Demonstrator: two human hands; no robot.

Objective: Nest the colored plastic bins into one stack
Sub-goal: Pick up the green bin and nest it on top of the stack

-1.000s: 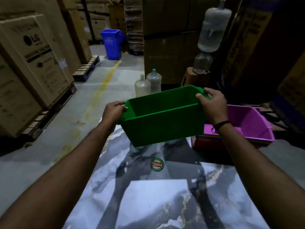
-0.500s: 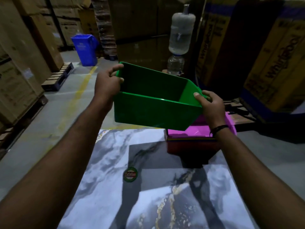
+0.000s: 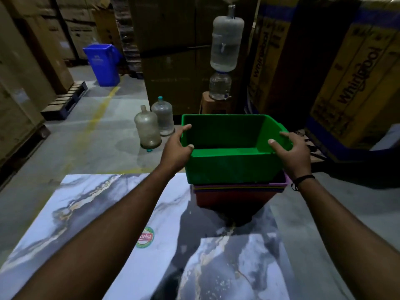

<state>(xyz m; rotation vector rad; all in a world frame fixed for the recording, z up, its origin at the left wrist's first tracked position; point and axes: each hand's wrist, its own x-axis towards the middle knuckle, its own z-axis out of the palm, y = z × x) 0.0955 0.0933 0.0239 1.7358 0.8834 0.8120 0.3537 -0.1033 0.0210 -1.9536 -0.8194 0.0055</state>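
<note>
The green bin (image 3: 232, 156) sits nested atop the stack of colored bins (image 3: 236, 191) at the far edge of the marble desk (image 3: 108, 213). The left hand (image 3: 176, 151) and right hand (image 3: 292, 152) flank the green bin, fingers spread and loose at its side rims.

One green bin (image 3: 229, 167), three water jugs (image 3: 147, 128), two hands (image 3: 176, 148).

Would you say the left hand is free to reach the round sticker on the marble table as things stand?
Probably yes: the left hand is only loosely open at the green bin, and nothing lies between it and the sticker.
</note>
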